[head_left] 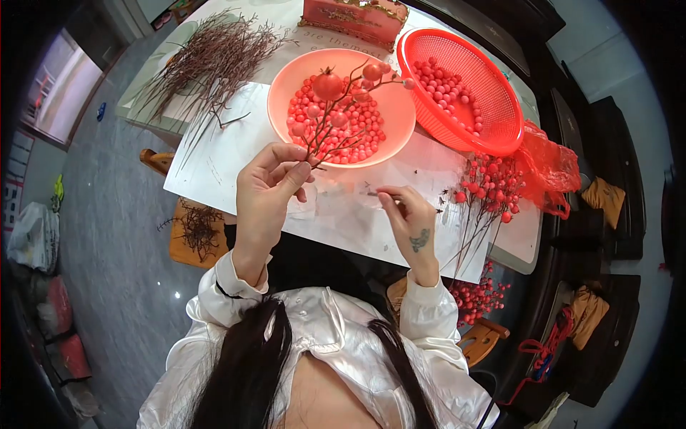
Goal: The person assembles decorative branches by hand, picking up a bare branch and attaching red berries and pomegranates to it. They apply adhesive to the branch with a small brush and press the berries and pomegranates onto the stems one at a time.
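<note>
At the far left, a white plastic bag (32,239) sat beside a grey floor (143,286). Next came a wooden seat (186,254) with a tangle of dark twigs (201,230) on it. Above that, at the desk's far left corner, lay a large loose heap of thin brown bare stems (214,57), partly over a white sheet (218,161) that covered much of the desk (527,243).

Near the middle, the person's left hand (266,182) was raised, its thumb and forefinger pinching the lower end of a branching berry stem (339,119). The stem slanted up to the right in front of a pale pink bowl (275,107), and its largest red berry (328,85) stood out near the top. Many small red berries (364,136) filled the bottom of the bowl. Behind the bowl was a pink box (350,25) with ornate trim.

Right of centre, the right hand (411,222) hung just in front of the bowl, thumb and forefinger close together beside a small dark bit (371,192); whether they gripped it could not be told.

Farther right, a tilted red basket (500,93) held more berries (443,82). Nearer the person, a bunch of finished-looking berry sprays (491,182) rested by the desk's edge, a crumpled red plastic bag (547,168) just beyond.
</note>
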The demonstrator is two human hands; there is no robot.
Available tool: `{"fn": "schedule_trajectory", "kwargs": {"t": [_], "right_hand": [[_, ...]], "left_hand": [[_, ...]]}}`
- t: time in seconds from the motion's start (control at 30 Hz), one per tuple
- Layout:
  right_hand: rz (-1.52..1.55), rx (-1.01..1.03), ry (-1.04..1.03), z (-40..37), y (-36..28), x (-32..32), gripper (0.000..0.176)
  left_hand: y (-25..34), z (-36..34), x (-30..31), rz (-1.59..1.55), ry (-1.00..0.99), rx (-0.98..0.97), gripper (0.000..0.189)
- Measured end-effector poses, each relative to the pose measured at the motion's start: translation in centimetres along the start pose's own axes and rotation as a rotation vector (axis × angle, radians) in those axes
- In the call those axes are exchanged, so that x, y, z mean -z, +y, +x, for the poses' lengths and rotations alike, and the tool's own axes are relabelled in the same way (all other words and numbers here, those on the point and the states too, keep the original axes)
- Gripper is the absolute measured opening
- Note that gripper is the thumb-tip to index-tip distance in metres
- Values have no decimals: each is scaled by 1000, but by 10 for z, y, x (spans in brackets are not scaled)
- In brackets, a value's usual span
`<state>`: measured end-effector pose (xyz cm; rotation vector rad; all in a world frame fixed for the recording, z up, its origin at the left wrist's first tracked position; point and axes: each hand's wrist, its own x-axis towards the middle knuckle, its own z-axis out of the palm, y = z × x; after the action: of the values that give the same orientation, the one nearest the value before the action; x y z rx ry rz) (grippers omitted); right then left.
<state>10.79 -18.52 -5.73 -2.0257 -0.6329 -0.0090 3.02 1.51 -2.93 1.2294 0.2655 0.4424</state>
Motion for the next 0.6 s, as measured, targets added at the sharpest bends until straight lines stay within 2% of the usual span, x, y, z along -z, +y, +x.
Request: {"fn": "schedule_trajectory", "kwargs": {"t": [0.3,0.43,0.6], "right_hand": [[-14,7,-8,2,5,-2,11],[116,4,113,-3,4,9,12],[304,-109,243,-14,-4,24,14]], "left_hand": [[-5,2,-8,42,51,-137,12],[-4,2,-14,72,64,-134,14],[-9,4,-15,-4,51,-96,17]]}}
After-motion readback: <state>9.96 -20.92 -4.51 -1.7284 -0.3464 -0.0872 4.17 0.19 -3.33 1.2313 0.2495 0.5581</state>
